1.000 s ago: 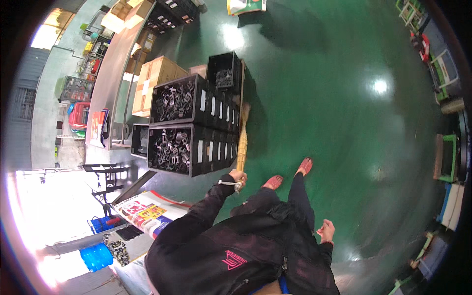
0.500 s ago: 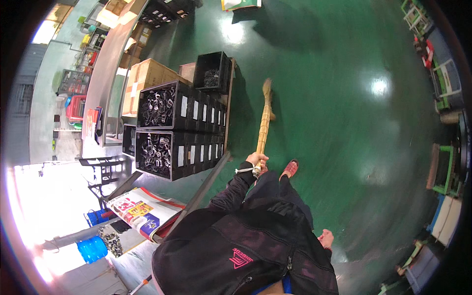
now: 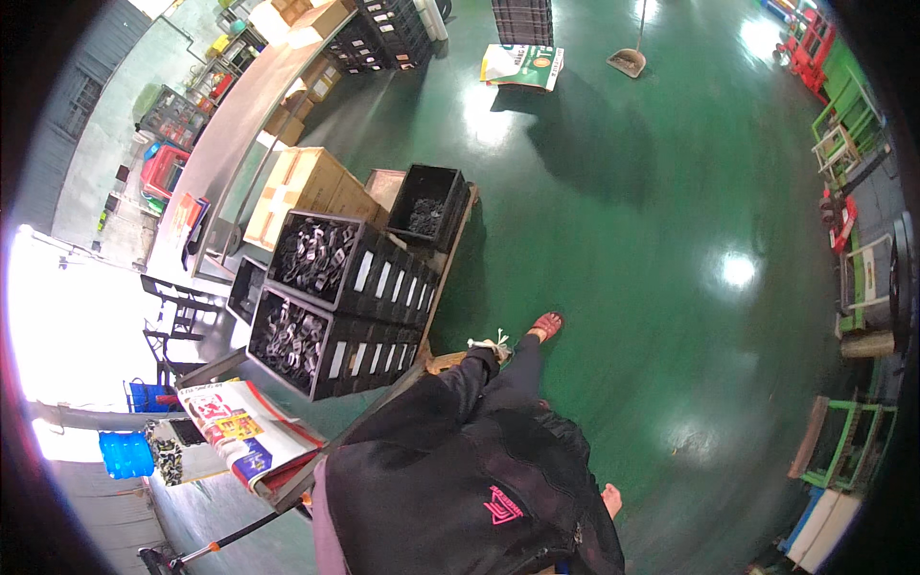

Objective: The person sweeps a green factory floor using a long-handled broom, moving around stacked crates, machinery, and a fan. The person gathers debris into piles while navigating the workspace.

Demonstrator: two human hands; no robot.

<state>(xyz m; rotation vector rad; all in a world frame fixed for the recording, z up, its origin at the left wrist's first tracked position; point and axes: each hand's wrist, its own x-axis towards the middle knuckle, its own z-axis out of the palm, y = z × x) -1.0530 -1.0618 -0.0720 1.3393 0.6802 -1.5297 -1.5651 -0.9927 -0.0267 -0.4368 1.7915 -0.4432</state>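
Note:
My left hand [image 3: 499, 351] is low in front of my body, closed round the handle of a straw broom [image 3: 444, 363]. White string hangs from the handle's end beside my fingers. Only a short yellowish stretch of the broom shows, next to the pallet edge; my sleeve and body hide the remainder. At my right side hangs my right hand [image 3: 610, 499], apart from everything around it. It is partly covered by my jacket, and its fingers are too small to read. Nothing shows in it.
Black crates [image 3: 305, 335] of small dark parts stand stacked at my left, beside a carton [image 3: 311, 196] and a smaller black bin [image 3: 426, 206]. Printed sacks [image 3: 244, 431] lie nearer. A long-handled dustpan [image 3: 628, 63] rests ahead. Green frames [image 3: 848, 441] line the right.
The broom, stretched out ahead before, has swung back and left, close to the pallet. My left hand came back with it. The view has shifted, showing more floor ahead and the dustpan.

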